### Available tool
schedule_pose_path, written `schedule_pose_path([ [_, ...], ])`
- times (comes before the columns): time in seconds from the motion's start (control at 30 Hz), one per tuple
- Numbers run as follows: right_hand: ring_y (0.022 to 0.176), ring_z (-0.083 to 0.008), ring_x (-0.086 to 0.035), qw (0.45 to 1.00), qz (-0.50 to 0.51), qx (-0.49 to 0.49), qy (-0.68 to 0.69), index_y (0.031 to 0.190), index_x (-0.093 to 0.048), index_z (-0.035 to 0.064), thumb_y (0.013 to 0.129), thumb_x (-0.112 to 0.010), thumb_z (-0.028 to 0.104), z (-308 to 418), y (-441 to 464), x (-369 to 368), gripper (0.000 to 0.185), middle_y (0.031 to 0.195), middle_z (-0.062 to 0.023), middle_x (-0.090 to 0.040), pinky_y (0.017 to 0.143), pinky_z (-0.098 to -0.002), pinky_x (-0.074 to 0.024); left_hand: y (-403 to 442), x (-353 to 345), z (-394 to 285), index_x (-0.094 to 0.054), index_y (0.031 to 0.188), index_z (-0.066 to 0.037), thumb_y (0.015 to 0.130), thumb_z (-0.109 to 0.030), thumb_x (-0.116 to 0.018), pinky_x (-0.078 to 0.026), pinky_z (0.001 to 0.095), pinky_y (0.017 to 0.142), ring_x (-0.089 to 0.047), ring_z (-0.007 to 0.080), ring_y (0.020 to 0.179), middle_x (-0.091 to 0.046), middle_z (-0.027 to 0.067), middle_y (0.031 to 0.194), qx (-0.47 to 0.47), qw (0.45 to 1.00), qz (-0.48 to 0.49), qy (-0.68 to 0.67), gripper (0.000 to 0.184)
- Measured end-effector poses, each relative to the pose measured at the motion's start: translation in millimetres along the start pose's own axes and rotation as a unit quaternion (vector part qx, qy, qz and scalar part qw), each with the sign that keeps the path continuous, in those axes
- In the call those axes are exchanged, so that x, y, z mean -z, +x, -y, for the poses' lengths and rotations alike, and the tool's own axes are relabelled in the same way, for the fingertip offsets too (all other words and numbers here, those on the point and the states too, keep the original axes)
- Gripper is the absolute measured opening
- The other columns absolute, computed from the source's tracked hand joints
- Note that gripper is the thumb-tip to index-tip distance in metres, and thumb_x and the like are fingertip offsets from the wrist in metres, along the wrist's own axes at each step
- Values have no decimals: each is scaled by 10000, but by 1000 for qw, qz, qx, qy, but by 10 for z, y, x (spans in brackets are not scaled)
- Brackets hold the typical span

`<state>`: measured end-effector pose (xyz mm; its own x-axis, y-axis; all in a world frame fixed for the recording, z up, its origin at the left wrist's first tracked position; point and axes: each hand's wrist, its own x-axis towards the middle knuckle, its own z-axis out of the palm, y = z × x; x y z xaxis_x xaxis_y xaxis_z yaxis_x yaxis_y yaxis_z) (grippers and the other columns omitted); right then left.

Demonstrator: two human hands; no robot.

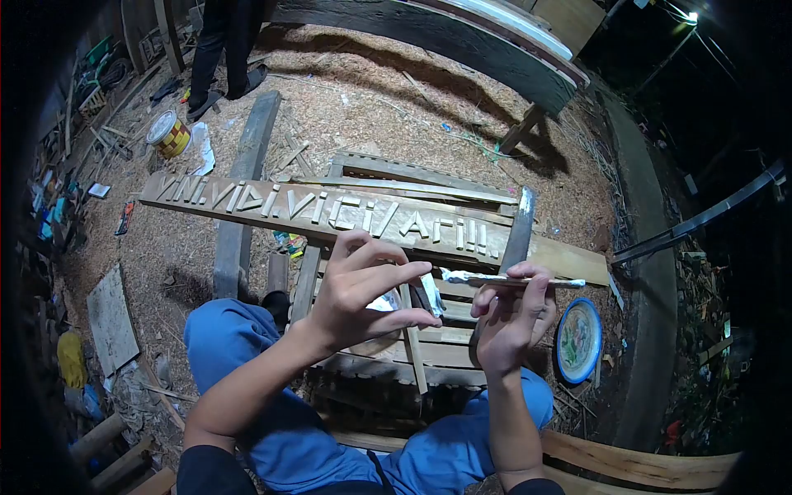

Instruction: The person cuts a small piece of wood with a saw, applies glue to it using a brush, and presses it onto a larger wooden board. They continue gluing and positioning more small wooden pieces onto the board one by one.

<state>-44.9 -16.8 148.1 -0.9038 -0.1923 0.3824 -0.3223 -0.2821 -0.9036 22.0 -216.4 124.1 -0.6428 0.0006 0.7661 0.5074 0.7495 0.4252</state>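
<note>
Between thumb and index finger, my left hand (351,285) grips a small flat dark piece (428,295) with white paste along its edge. My right hand (513,323) pinches a thin wooden strip (565,283), held almost level and smeared with thick white paste on top. The two held pieces are close together, with a small gap between them. Beyond both hands lies a long wooden board (285,216) bearing raised pale letters (355,216) that read "VINI.VIDI.VICI/Ari!!!". Something white, partly hidden by my left hand, rests on the wooden slats (458,337) below.
A round blue-rimmed tray (559,346) is at the right. Dark beams (235,247) support the board. At the back left are a yellow-and-brown bucket (171,140) and a standing person's legs (216,58). Sawdust covers the ground; a large plank (429,41) spans the back.
</note>
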Motion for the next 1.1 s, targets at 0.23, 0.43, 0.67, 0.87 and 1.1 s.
schedule_pose_path([
  [0.23,571,-189,-633,997,-34,-40,51,1018,-647,-40,1064,-473,335,17,-49,-59,416,758,-137,-688,533,-282,-479,-34,-25,-2,-725,1229,-71,702,-421,-882,-393,366,931,-650,174,886,-732,7,890,24,998,12,-52,652],
  [0.43,628,-177,-647,988,-12,-112,104,1106,-677,-62,1058,-474,359,31,-42,-9,471,801,-164,-719,535,-278,-474,-66,-36,-2,-681,1300,-42,745,-414,-851,-384,366,935,-623,187,909,-740,28,951,42,994,22,-96,690],
  [0.67,614,-141,-606,972,11,-184,148,1233,-656,-53,1046,-552,344,1,-73,-77,451,870,-180,-732,536,-259,-463,-161,-116,48,-680,1256,-12,796,-426,-809,-390,382,953,-614,228,934,-748,83,1015,56,988,4,-143,633],
  [0.87,660,-111,-589,975,55,-180,122,1337,-587,55,1056,-555,401,-107,-173,-131,446,993,-95,-711,543,-243,-448,-192,-176,30,-659,1265,10,872,-433,-763,-432,401,960,-602,259,981,-743,103,1111,112,976,-44,-181,602],
  [1.1,680,-116,-553,966,61,-152,200,1436,-537,14,1053,-576,409,-200,-287,-270,552,1140,-168,-691,614,-233,-450,-266,-310,-94,-579,1391,11,978,-483,-659,-490,363,989,-612,227,1118,-657,143,1203,249,897,-68,-358,650],
])
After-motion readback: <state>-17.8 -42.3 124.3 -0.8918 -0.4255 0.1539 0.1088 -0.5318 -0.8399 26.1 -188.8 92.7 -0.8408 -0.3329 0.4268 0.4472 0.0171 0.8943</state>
